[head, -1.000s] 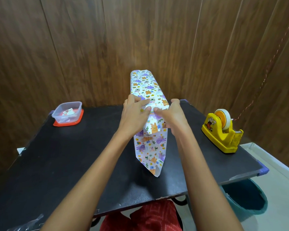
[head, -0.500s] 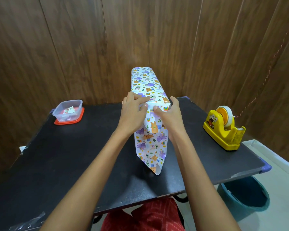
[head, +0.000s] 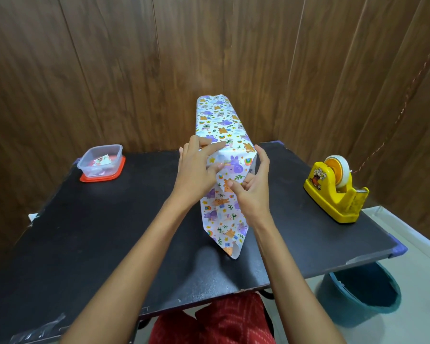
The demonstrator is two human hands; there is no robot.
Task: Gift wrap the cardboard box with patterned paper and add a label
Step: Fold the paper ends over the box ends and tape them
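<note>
A long box wrapped in white paper with purple and orange animal prints [head: 220, 120] lies on the black table [head: 97, 232], pointing away from me. Its near end has a loose pointed paper flap [head: 224, 224] hanging down to the tabletop. My left hand [head: 199, 170] presses on the near top left edge of the box, fingers on the paper. My right hand [head: 252, 187] is at the near right corner, thumb and fingers pinching the side fold of the paper. The cardboard itself is hidden under the wrapping.
A yellow tape dispenser [head: 335, 192] stands at the table's right edge. A clear plastic container on a red lid [head: 101, 163], with small cards inside, sits at the back left. A teal bucket [head: 363, 294] is on the floor, lower right. Wood panelling stands close behind.
My right hand has shifted from the top of the near end down to its right corner and now pinches the side fold. My left hand stays pressing on the box.
</note>
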